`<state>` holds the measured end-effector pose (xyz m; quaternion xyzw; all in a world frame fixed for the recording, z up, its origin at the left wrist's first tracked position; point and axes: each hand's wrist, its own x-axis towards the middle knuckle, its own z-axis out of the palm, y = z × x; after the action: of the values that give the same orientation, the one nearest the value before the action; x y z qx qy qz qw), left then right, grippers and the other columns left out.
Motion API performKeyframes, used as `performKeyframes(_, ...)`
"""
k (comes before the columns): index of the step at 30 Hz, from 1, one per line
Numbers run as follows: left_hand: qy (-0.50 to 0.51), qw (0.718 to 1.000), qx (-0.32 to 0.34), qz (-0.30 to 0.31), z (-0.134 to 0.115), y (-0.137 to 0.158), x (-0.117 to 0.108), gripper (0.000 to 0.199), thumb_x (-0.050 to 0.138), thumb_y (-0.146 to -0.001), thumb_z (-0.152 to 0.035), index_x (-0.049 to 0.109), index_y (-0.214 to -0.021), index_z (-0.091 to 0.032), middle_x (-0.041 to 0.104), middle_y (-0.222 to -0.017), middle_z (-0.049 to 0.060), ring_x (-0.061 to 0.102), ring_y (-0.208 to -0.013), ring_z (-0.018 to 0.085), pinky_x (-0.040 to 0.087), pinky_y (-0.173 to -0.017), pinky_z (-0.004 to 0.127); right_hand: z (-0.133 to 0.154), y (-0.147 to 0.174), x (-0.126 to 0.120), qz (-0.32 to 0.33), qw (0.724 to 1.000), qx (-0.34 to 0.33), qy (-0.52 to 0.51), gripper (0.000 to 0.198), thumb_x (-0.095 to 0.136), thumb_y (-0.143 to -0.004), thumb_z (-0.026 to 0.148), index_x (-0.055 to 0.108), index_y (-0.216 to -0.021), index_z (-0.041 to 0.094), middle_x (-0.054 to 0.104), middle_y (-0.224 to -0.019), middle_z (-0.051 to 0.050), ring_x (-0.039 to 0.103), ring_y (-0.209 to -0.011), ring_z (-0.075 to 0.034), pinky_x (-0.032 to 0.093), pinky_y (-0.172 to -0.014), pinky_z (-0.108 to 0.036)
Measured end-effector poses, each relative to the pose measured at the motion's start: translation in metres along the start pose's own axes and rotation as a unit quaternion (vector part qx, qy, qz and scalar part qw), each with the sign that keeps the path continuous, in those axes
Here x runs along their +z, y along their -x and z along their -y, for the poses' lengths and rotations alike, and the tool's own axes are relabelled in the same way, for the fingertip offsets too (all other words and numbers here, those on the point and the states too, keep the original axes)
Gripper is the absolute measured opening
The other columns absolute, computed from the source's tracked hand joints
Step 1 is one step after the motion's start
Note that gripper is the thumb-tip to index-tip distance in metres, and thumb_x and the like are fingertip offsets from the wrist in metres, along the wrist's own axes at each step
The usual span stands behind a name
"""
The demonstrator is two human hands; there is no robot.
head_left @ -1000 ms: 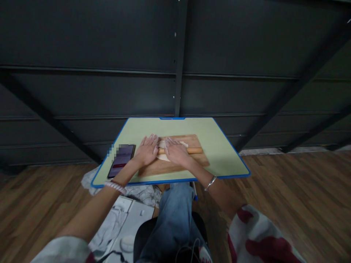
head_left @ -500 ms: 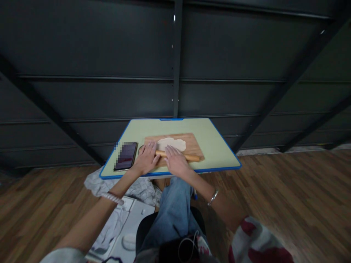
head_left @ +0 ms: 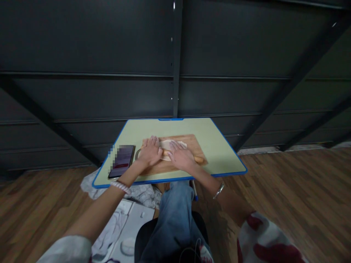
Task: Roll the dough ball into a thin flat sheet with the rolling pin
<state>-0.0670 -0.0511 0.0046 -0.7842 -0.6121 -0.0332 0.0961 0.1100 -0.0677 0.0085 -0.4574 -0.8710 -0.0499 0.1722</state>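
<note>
A wooden rolling pin (head_left: pixel 199 159) lies across a flat sheet of pale dough (head_left: pixel 165 144) on a wooden cutting board (head_left: pixel 195 145). My left hand (head_left: pixel 150 152) rests flat over the pin's left part, its fingers stretched forward and its thumb turned inward. On the pin's right part my right hand (head_left: pixel 181 156) presses palm down, also with fingers extended. The pin's right end sticks out past this hand. Both hands partly cover the dough, which shows between them and along its far edge.
A phone (head_left: pixel 123 160) lies left of the board on the small pale table (head_left: pixel 208 131) with blue edging. A dark panelled wall (head_left: pixel 137 98) rises behind. Below are my knee in jeans (head_left: pixel 178 212), a crumpled cloth (head_left: pixel 145 195), a white box (head_left: pixel 137 219) and wooden flooring (head_left: pixel 287 193).
Both hands have pushed the rolling pin forward over the dough, and dough now shows on the near side of the pin too. The view has shifted slightly.
</note>
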Motion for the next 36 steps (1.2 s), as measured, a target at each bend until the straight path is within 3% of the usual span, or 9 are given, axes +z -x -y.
performKeyframes(4,0.007,1.0,-0.001,0.003,-0.002,-0.022,0.002,0.057,0.023,-0.088,-0.032,0.039,-0.134,-0.004,0.041,-0.141,0.018,0.03,-0.134,0.026,0.02,-0.11,0.043,-0.016,-0.015,0.003,0.011,1.0,0.013,0.011,0.051,0.027,-0.096,0.037,0.047,-0.129,0.004,0.048,-0.134,-0.018,0.038,-0.13,-0.024,0.027,-0.107,-0.038)
performKeyframes(13,0.048,0.994,0.03,0.088,0.003,-0.079,0.009,0.057,0.019,-0.089,-0.032,0.029,-0.141,-0.01,0.023,-0.15,0.011,0.011,-0.141,0.022,0.011,-0.113,0.047,-0.054,-0.049,0.01,0.041,0.998,0.036,0.007,0.044,0.025,-0.097,0.033,0.058,-0.116,0.011,0.05,-0.133,-0.015,0.038,-0.129,-0.022,0.027,-0.106,-0.039)
performKeyframes(18,0.072,0.996,0.047,0.036,0.004,-0.104,0.016,0.057,0.011,-0.093,-0.035,0.033,-0.139,-0.01,0.024,-0.15,0.01,0.009,-0.141,0.02,0.009,-0.114,0.046,-0.065,-0.066,0.003,0.027,0.998,0.054,0.015,0.045,0.025,-0.098,0.036,0.058,-0.112,0.01,0.058,-0.122,-0.016,0.049,-0.118,-0.024,0.036,-0.098,-0.036)
performKeyframes(24,0.102,0.993,0.043,0.03,0.005,-0.126,0.019,0.061,0.005,-0.094,-0.041,0.036,-0.138,-0.012,0.028,-0.149,0.008,0.011,-0.141,0.02,0.011,-0.114,0.047,-0.074,-0.076,0.004,0.031,0.996,0.085,0.009,0.043,0.023,-0.098,0.031,0.061,-0.102,0.012,0.065,-0.105,-0.013,0.058,-0.099,-0.022,0.042,-0.086,-0.032)
performKeyframes(30,0.063,0.992,0.09,0.067,0.007,-0.112,0.018,0.054,0.011,-0.093,-0.033,0.031,-0.141,-0.018,0.024,-0.151,0.005,0.008,-0.141,0.019,0.008,-0.114,0.046,-0.07,-0.065,0.001,0.062,0.994,0.086,0.02,0.043,0.021,-0.098,0.031,0.06,-0.105,0.012,0.064,-0.107,-0.014,0.056,-0.102,-0.023,0.042,-0.086,-0.034)
performKeyframes(36,0.043,0.993,0.082,0.076,0.002,-0.071,0.007,0.054,0.019,-0.091,-0.032,0.03,-0.142,-0.017,0.026,-0.15,0.007,0.014,-0.14,0.02,0.007,-0.114,0.046,-0.054,-0.047,0.006,0.076,0.997,0.009,0.02,0.039,0.023,-0.099,0.027,0.056,-0.114,0.011,0.06,-0.116,-0.015,0.048,-0.116,-0.022,0.034,-0.099,-0.036)
